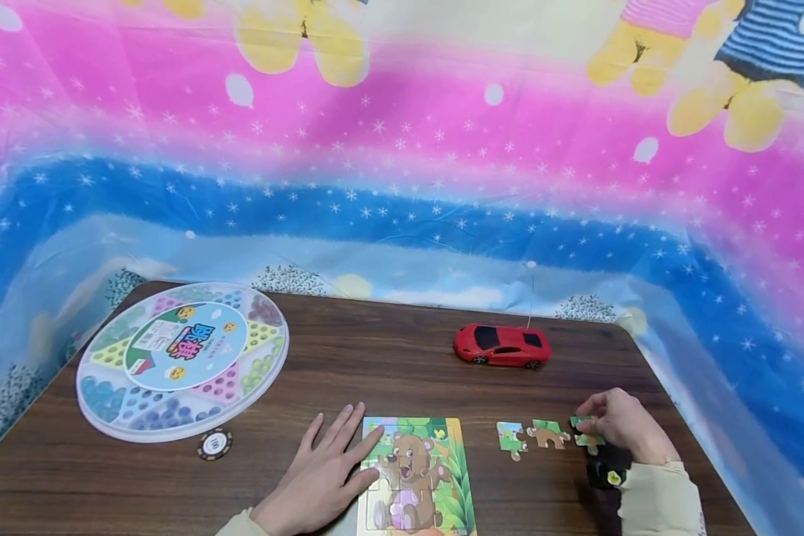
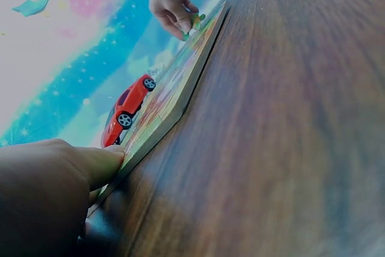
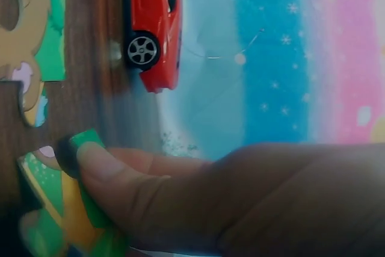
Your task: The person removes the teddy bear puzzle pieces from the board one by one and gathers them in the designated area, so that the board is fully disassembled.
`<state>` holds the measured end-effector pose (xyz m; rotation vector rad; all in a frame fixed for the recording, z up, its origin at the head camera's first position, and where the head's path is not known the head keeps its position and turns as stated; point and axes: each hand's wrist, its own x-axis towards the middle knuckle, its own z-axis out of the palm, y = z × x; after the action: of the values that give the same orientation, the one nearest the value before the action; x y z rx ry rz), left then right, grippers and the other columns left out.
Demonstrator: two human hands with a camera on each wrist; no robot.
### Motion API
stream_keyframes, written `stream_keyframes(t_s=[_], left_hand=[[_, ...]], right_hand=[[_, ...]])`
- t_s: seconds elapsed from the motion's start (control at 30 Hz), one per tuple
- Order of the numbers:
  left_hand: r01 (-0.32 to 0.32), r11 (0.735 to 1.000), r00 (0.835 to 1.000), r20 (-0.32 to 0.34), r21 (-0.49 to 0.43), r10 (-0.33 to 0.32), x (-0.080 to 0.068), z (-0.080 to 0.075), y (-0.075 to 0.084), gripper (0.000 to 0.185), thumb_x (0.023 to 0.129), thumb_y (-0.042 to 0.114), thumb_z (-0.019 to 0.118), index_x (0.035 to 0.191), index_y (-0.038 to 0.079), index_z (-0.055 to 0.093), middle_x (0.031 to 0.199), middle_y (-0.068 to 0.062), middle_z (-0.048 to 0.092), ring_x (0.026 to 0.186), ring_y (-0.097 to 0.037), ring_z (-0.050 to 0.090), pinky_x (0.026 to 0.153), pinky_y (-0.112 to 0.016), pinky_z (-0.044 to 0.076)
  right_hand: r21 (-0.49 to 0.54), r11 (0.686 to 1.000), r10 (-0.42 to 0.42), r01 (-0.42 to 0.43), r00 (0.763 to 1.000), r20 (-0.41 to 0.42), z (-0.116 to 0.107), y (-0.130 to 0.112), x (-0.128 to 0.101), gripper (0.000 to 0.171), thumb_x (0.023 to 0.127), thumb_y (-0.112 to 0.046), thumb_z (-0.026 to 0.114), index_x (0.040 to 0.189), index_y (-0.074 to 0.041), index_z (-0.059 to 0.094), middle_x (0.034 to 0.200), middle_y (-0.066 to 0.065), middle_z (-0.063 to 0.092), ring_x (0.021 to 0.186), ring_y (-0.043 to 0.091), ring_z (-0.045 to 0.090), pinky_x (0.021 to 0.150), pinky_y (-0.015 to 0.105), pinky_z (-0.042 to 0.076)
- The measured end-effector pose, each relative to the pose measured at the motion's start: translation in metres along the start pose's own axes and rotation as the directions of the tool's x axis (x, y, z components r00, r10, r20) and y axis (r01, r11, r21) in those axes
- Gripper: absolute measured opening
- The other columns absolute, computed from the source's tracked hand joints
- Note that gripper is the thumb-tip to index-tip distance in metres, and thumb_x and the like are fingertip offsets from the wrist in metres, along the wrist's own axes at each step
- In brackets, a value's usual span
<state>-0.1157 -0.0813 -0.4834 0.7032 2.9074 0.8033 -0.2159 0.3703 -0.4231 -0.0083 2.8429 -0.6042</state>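
My left hand [image 1: 321,473] lies with its fingers spread on the table, thumb and forefinger over the left edge of a bear jigsaw puzzle [image 1: 409,476]. In the left wrist view, the thumb meets the edge of the puzzle board [image 2: 162,115]. Off to the right, my right hand [image 1: 633,428] pinches a green and yellow puzzle piece [image 3: 72,203] between thumb and fingers, low over the table. Left of that hand lie two loose pieces, one with sky and green [image 1: 509,437] and one brown and green [image 1: 548,433].
A red toy car [image 1: 502,346] stands behind the loose pieces. A round Chinese checkers set [image 1: 114,357] lies at the left, with a poker chip [image 1: 214,444] in front of it. Patterned cloth [image 1: 402,208] surrounds the far and side edges of the brown table [image 1: 368,357].
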Motion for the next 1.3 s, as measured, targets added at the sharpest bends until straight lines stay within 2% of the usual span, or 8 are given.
stream_keyframes(t_s=[0.27,0.67,1.0,1.3], left_hand=[[-0.001,1.000,1.000,0.006,0.000,0.001,0.0013,-0.0003,-0.0008,0.057,0.101,0.052,0.042,0.149,0.022,0.043,0.160,-0.012,0.019,0.147,-0.030,0.015,0.112,-0.061,0.003],[0.010,1.000,1.000,0.026,-0.014,-0.010,0.0025,-0.0004,-0.0017,0.059,0.100,0.056,0.039,0.150,0.025,0.043,0.161,-0.011,0.018,0.147,-0.030,0.014,0.111,-0.062,0.004],[0.008,1.000,0.999,0.042,-0.025,-0.007,0.0027,0.0006,-0.0039,0.060,0.100,0.056,0.037,0.150,0.024,0.041,0.161,-0.012,0.017,0.148,-0.031,0.013,0.111,-0.063,0.003],[-0.020,0.998,1.000,0.019,-0.055,0.021,0.0021,0.0045,-0.0075,0.061,0.101,0.053,0.040,0.150,0.017,0.041,0.160,-0.015,0.019,0.147,-0.033,0.015,0.109,-0.065,0.004]], right_hand=[[-0.028,0.998,0.050,-0.050,0.999,-0.018,0.0024,0.0020,0.0024,0.016,0.082,-0.012,0.079,0.083,-0.004,0.064,0.076,0.003,0.061,0.068,0.019,0.055,0.065,0.040,0.048],[-0.020,0.998,0.065,-0.066,0.998,-0.022,0.0032,0.0038,0.0023,0.020,0.081,-0.014,0.080,0.081,-0.004,0.063,0.073,0.002,0.062,0.066,0.018,0.055,0.067,0.041,0.048],[-0.003,0.996,0.085,-0.085,0.996,-0.010,0.0035,0.0035,0.0027,0.020,0.081,-0.015,0.080,0.080,-0.004,0.063,0.074,0.003,0.061,0.066,0.018,0.055,0.065,0.040,0.047],[-0.005,0.996,0.087,-0.087,0.996,-0.002,0.0048,0.0047,0.0024,0.023,0.079,-0.017,0.081,0.080,-0.005,0.062,0.075,0.003,0.061,0.067,0.018,0.056,0.064,0.040,0.048]])
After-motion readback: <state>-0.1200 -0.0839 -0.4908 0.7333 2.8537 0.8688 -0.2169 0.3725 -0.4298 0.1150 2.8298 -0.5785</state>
